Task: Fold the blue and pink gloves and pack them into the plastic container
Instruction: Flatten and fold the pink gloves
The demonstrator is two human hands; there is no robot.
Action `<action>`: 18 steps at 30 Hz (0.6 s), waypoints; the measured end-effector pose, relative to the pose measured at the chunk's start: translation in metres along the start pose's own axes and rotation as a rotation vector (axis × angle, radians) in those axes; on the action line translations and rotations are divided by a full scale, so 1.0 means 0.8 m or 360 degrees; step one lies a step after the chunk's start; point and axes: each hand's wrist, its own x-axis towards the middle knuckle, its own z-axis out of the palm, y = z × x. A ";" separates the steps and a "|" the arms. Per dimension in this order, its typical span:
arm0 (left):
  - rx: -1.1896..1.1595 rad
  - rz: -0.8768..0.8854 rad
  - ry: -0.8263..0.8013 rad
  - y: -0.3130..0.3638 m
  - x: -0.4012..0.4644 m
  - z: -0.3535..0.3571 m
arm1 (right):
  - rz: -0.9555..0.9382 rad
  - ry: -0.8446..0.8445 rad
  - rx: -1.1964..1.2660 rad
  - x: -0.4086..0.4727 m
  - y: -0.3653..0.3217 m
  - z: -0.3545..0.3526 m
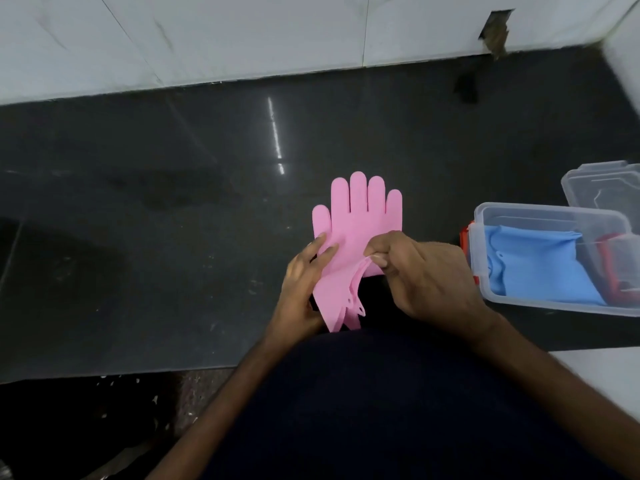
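On the dark desk, blue gloves already boxed in the container, the left hand presses flat while the right hand pinches the pink gloves, whose fold likely comes next.

You are standing at a dark, glossy counter — a thin streak of light reflects off it near the middle. Behind it runs a white tiled wall, and toward the right the wall has a rough broken hole. Below the counter's near edge, at lower left, you can see speckled floor — dark, with small white flecks scattered on it.
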 end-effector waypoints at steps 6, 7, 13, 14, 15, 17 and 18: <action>-0.0527 -0.0147 0.0412 0.021 -0.002 -0.005 | 0.0221 0.0097 0.0232 0.002 -0.002 0.000; -0.0663 -0.0257 0.0474 0.027 -0.003 -0.008 | 0.0267 0.0115 0.0285 0.000 -0.001 0.000; -0.0894 -0.0517 0.0419 0.039 -0.011 -0.009 | 0.0517 0.0113 0.0556 -0.019 0.004 0.006; -0.0875 -0.0513 0.0412 0.037 -0.011 -0.007 | 0.0558 0.0087 0.0629 -0.023 0.007 0.007; -0.0874 -0.0499 0.0404 0.034 -0.012 -0.007 | 0.0590 0.0046 0.0714 -0.029 0.010 0.007; -0.0921 -0.0460 0.0406 0.030 -0.014 -0.007 | 0.0585 -0.0089 0.0868 -0.044 0.017 0.007; -0.0941 -0.0461 0.0412 0.028 -0.014 -0.008 | 0.0553 -0.0183 0.0928 -0.052 0.020 0.009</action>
